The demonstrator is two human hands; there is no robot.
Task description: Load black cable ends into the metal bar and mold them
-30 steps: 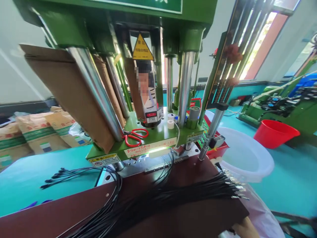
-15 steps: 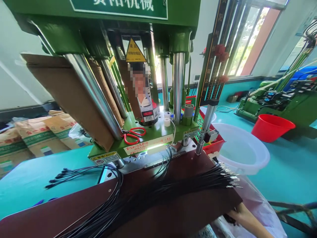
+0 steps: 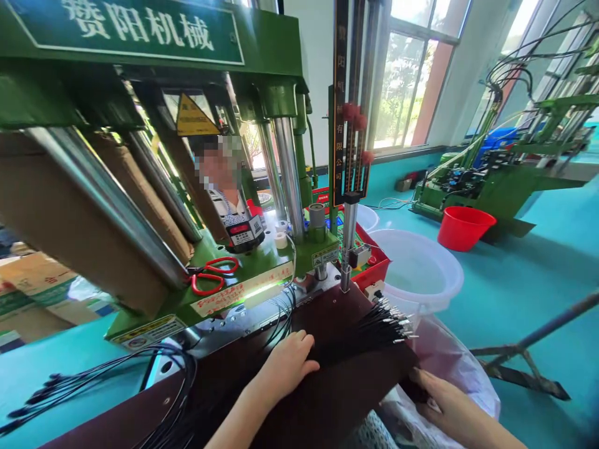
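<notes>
Black cables [image 3: 380, 327] lie in one long bundle across the dark brown worktop [image 3: 355, 390] in the head view; much of the bundle sinks into the shade, and the strands are too crowded to count. Silvery tips [image 3: 397, 324] stick out at its right end, while at the left a looped part runs out of the picture at the bottom.

Two hands show, well apart, both forearms cut off by the lower edge. The left hand [image 3: 287, 362] is over the bundle, fingers slightly bent and thumb held away from them; whether it grips any strands cannot be made out. The right hand [image 3: 435, 396] is at the worktop's right edge, its fingertips partly hidden, so its hold cannot be made out either. Below it hangs one whitish plastic sheet [image 3: 452, 349], partly covered.

Behind the bundle stands one green press [image 3: 271, 50], cut off at top and left, with four shiny columns [image 3: 290, 181] visible. One person [image 3: 229, 202] shows between them, head blocked out by pixels. One pair of red-handled scissors [image 3: 206, 273] lies on its green bed. To the right are two translucent tubs [image 3: 416, 240], the smaller mostly hidden, and one red bucket [image 3: 465, 227].
</notes>
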